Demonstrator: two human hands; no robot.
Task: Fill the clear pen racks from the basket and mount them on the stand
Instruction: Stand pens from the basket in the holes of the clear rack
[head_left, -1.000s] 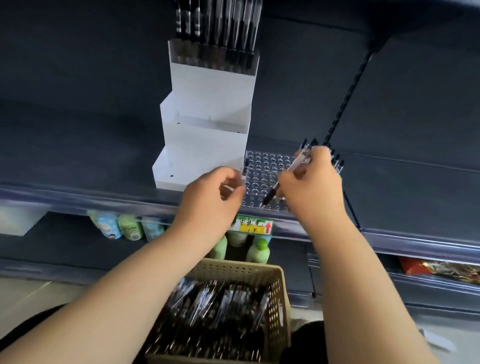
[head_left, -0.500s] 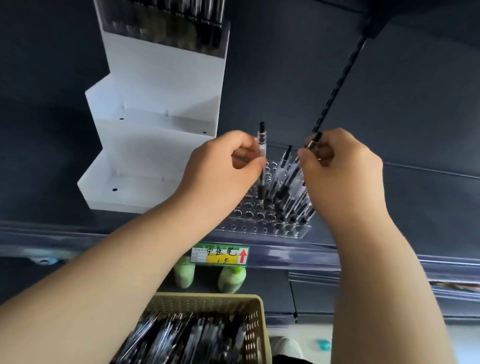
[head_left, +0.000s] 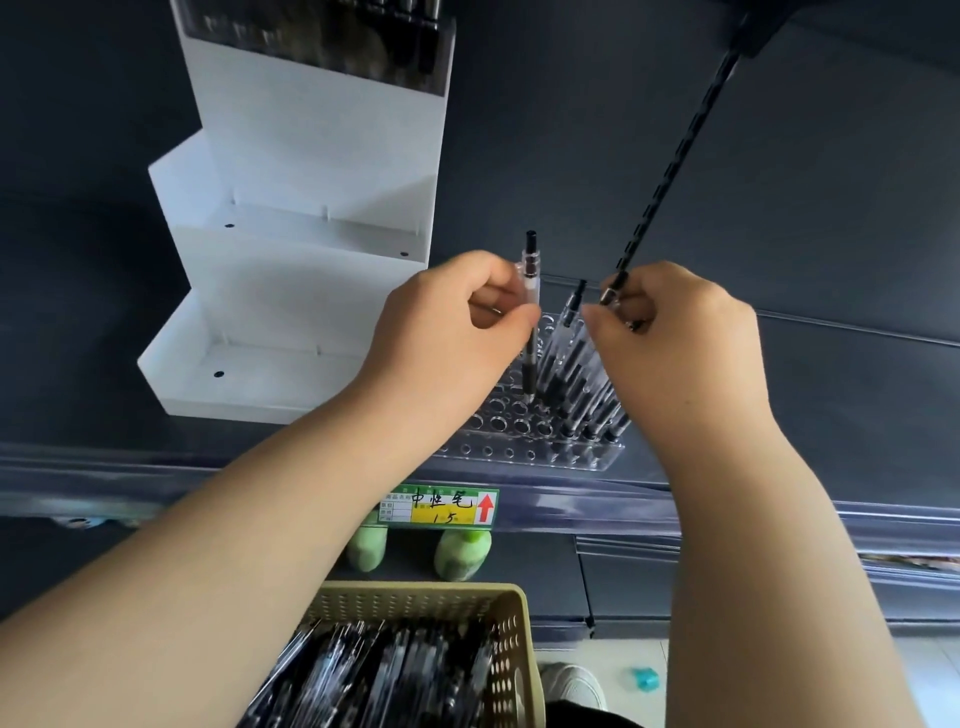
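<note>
The left hand (head_left: 447, 332) pinched a clear-barrelled pen with a black grip (head_left: 531, 283) between thumb and curled fingers. It held the pen nearly upright, tip down just over an open hole in the clear perforated plastic rack (head_left: 498, 449). That rack lay on the dark shelf (head_left: 779, 415) near its front edge, just right of the white stepped stand (head_left: 291, 322). The right hand (head_left: 675, 358) was curled round the black top of a second pen (head_left: 613, 291) above the rack's filled right end. The step looked to be seating pens hole by hole. Doing it well meant holding each pen plumb over its hole, lowering it rather than dropping it, and working outward from the standing pens so none got knocked. The beige perforated plastic basket (head_left: 511, 618) of pens sat below the shelf's front edge.
</note>
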